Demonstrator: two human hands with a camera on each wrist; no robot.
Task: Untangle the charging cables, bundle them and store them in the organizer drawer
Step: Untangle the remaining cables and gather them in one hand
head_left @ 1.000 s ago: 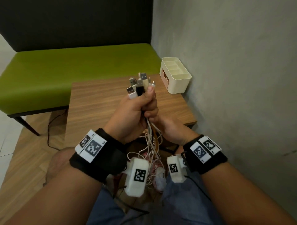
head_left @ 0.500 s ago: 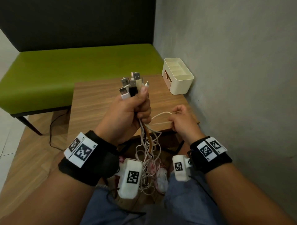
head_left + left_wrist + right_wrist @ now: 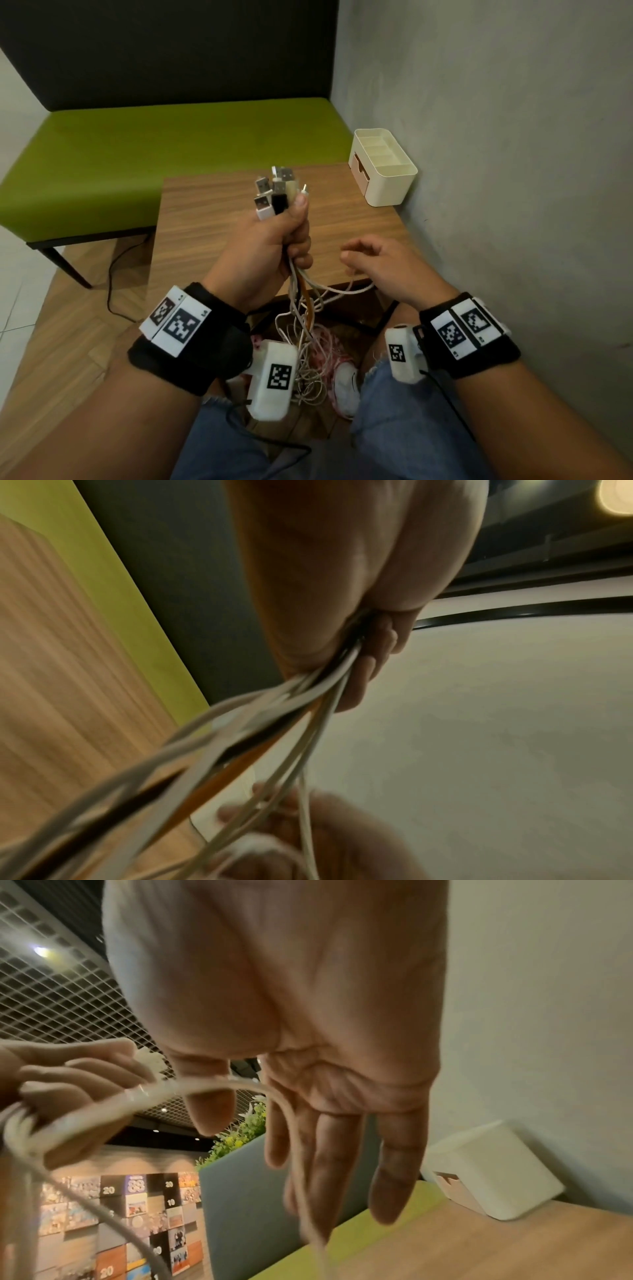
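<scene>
My left hand (image 3: 274, 240) grips a bunch of charging cables upright over the wooden table (image 3: 205, 222), with several USB plugs (image 3: 274, 195) sticking out above the fist. The cable tails (image 3: 308, 342), white with one orange, hang in a tangle between my knees. My right hand (image 3: 363, 253) hovers just right of the fist with its fingers straight. One white cable (image 3: 212, 1088) loops loosely across its palm (image 3: 308, 1069) and is not pinched. The left wrist view shows the cables (image 3: 274, 723) leaving the closed fist (image 3: 342, 588). The cream organizer (image 3: 383, 168) stands at the table's far right corner, its tan drawer front (image 3: 358, 168) closed.
A grey wall (image 3: 513, 171) runs close along the right side of the table and organizer. A green bench (image 3: 154, 154) stands behind the table. A black cord (image 3: 113, 281) trails on the wooden floor at the left. My knees in jeans (image 3: 394, 428) are under the hands.
My right hand came out from under the left fist, drew one white cable to the right, then straightened its fingers and let go of it. The left fist kept its hold.
</scene>
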